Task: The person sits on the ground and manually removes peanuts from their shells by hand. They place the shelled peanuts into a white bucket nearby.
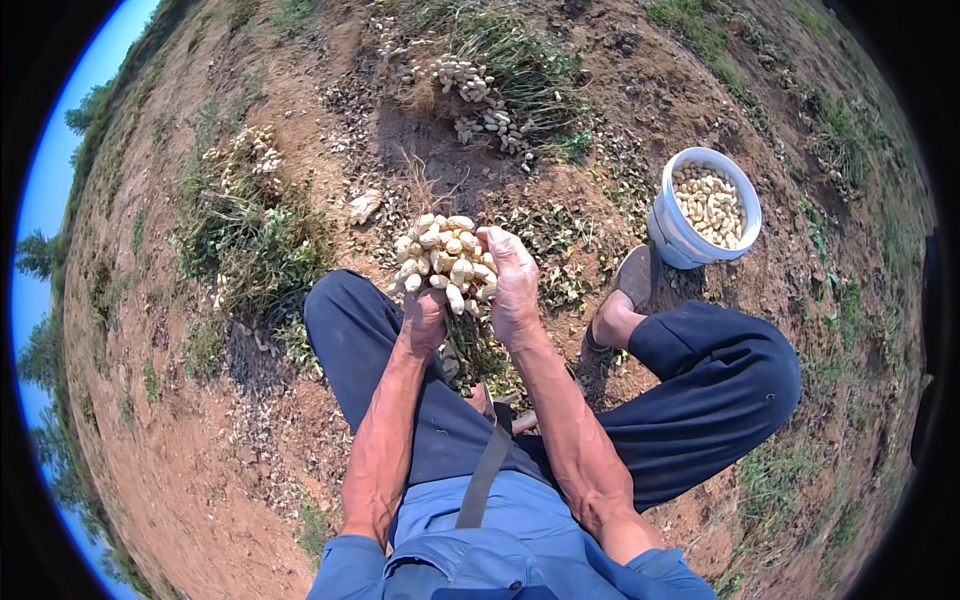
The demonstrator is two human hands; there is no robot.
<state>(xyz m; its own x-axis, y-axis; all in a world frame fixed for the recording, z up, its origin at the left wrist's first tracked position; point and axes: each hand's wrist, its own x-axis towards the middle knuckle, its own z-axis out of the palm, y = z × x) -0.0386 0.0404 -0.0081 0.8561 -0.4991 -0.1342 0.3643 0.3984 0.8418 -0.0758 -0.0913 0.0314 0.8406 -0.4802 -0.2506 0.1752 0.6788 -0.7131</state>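
A thick bunch of pale peanut pods (444, 259) is held up between my knees, with thin roots rising from its far side. My left hand (424, 319) grips it from below, around the top of the leafy stems (469, 349), which hang down toward my lap. Against the right side of the pods rests my right hand (514, 283), thumb toward the far side and the other fingers curled in, partly hidden. Beyond my right foot stands a white plastic bucket (666, 202) with many loose peanuts (709, 206) inside.
Pulled peanut plants (255, 232) lie in a heap at the left. Another heap of plants (525, 75) with pods attached lies ahead. A pale stone-like lump (365, 206) sits on the reddish soil. My shoe (636, 277) is close to the bucket.
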